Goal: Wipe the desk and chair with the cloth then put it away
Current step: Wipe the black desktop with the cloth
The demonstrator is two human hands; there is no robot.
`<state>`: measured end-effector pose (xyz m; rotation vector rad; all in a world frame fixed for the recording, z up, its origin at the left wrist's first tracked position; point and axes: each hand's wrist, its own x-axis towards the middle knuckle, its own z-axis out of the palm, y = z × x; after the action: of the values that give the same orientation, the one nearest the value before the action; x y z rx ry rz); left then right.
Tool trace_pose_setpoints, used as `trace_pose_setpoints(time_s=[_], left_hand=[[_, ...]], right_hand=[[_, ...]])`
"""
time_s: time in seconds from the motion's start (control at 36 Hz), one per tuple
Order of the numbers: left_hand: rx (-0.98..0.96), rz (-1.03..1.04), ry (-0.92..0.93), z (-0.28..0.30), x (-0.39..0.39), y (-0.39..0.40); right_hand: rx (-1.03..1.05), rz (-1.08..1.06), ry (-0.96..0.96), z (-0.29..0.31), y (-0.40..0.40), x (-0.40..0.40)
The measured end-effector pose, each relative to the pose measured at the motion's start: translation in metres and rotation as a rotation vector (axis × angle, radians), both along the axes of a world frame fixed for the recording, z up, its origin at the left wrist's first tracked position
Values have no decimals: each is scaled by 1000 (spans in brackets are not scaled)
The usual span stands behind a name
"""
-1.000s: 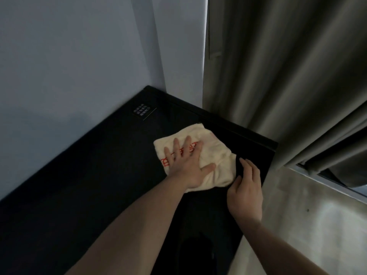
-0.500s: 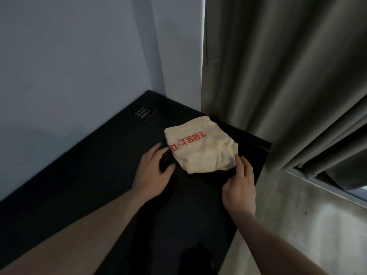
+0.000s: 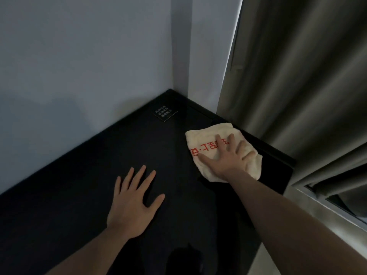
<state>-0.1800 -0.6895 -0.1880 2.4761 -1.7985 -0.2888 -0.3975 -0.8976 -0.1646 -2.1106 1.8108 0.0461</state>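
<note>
The left hand (image 3: 132,209) lies flat on the black desk (image 3: 79,195), fingers spread and gripping nothing. The right hand (image 3: 228,157), fingers splayed, presses flat on the cream cloth (image 3: 210,135) under its fingertips, beside the grey curtain (image 3: 297,76).

Illegible red print on cloth (image 3: 206,135)

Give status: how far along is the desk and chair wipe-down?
Done: nothing verifiable; the dark desk shows no wipe marks. In hand: right hand presses flat on the cream cloth near the desk's far right corner; left hand rests flat on the desk. Left: the chair, not in view, and putting the cloth away.
</note>
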Motion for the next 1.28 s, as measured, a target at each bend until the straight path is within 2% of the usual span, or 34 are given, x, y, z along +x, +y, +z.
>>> trace_pose_setpoints(time_s=[0.14, 0.25, 0.53, 0.61, 0.81, 0.86, 0.97, 1.06, 1.11, 1.17, 1.28], left_hand=[[-18, 0, 31, 1, 1, 0], [-11, 1, 51, 3, 0, 0], [-10, -13, 85, 9, 1, 6], [-23, -26, 176, 12, 5, 10], [-18, -26, 560, 30, 29, 43], [-6, -68, 547, 34, 39, 80], [51, -163, 326, 38, 67, 168], [77, -63, 225, 33, 100, 235], [117, 13, 204, 31, 121, 273], [160, 4, 188, 26, 134, 297], [194, 13, 213, 21, 133, 299]], right_hand=[[-19, -26, -8, -3, -17, -10], [-8, -170, -33, -1, -23, -30], [-58, -253, 0, -9, 40, -34], [-70, -255, 2, -10, 72, -28], [-72, -201, 6, -6, 156, -5], [-58, -191, 5, -4, 185, 4], [-61, -159, 36, 1, 250, 26], [-46, -106, 52, 2, 299, 41], [-38, -83, 56, 2, 318, 48], [-41, -77, 61, 3, 325, 52], [-54, -84, 73, 2, 321, 53]])
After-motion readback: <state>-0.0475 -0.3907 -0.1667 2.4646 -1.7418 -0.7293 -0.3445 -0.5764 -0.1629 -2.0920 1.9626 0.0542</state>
